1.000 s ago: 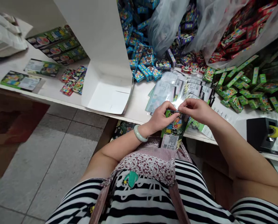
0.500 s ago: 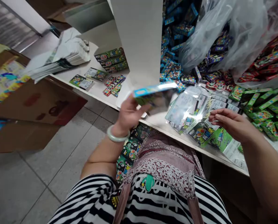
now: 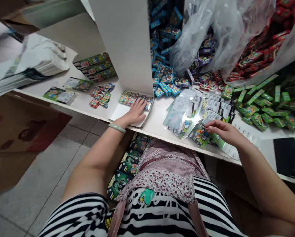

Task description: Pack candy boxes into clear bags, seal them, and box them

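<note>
My left hand (image 3: 136, 112) lies flat, fingers stretched, on a clear-fronted pack of small colourful candy boxes (image 3: 128, 97). That pack rests inside a white open carton (image 3: 119, 112) at the shelf's front. To the right, my right hand (image 3: 222, 131) has thumb and fingers closed at a printed plastic packet (image 3: 199, 133), the top one at the near side of a spread pile. Clear, shiny plastic packets (image 3: 179, 110) with black-and-green print lie beside it. The fingertips partly hide where they meet the packet.
Loose blue boxes (image 3: 165, 74), red boxes (image 3: 254, 59) and green boxes (image 3: 258, 108) heap behind the packets, with clear plastic bags (image 3: 194, 36) among them. A white upright panel (image 3: 127, 42) stands behind the carton. Stacked cartons (image 3: 95, 67) and flat white sheets (image 3: 42, 59) are at left.
My left hand has lowered the pack into the white carton and now lies flat on it. My right hand has come down to the packets. The whole view has shifted to the right.
</note>
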`<action>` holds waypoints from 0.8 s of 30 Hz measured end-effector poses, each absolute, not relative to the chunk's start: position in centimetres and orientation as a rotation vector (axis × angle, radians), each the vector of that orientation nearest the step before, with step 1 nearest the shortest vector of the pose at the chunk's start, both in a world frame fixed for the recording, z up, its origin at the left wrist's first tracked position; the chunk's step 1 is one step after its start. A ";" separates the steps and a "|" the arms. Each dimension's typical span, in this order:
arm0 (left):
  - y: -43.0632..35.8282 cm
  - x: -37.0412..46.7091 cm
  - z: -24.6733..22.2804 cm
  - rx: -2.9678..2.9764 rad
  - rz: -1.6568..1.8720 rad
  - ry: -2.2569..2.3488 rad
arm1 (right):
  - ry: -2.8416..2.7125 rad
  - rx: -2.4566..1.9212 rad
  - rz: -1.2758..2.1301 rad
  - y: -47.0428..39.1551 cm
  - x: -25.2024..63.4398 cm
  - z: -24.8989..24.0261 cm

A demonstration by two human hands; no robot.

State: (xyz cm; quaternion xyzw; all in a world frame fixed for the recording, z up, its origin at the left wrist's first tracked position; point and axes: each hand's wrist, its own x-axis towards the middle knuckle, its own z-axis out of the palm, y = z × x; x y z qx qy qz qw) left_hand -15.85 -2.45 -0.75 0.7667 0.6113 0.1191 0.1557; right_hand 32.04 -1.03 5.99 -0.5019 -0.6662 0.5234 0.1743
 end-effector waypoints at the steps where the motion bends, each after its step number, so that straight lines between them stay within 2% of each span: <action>1: -2.4 -15.6 -0.4 2.199 0.370 1.752 | -1.947 -1.502 1.336 -0.6 32.8 5.8; 5: -2.9 -9.7 1.8 2.286 0.851 1.743 | -2.144 -1.744 0.551 1.4 34.5 4.8; 7: -3.5 -3.8 2.4 2.316 0.794 1.514 | -2.302 -1.743 0.397 2.1 34.0 4.3; 9: -4.0 2.4 2.4 2.295 0.508 1.322 | -2.452 -1.769 0.371 2.3 32.7 3.8; 11: -4.2 7.4 1.8 2.209 0.291 1.364 | -2.523 -1.836 0.357 2.3 31.5 3.4; 15: -3.8 11.1 0.5 2.153 0.193 1.409 | -2.496 -1.928 0.329 2.7 30.5 3.0; 18: -3.8 10.8 0.3 2.083 0.299 1.412 | -2.387 -1.974 0.393 3.7 31.0 3.7; 24: -3.9 10.3 2.5 1.722 0.918 1.249 | -2.197 -1.665 0.528 2.3 33.4 10.2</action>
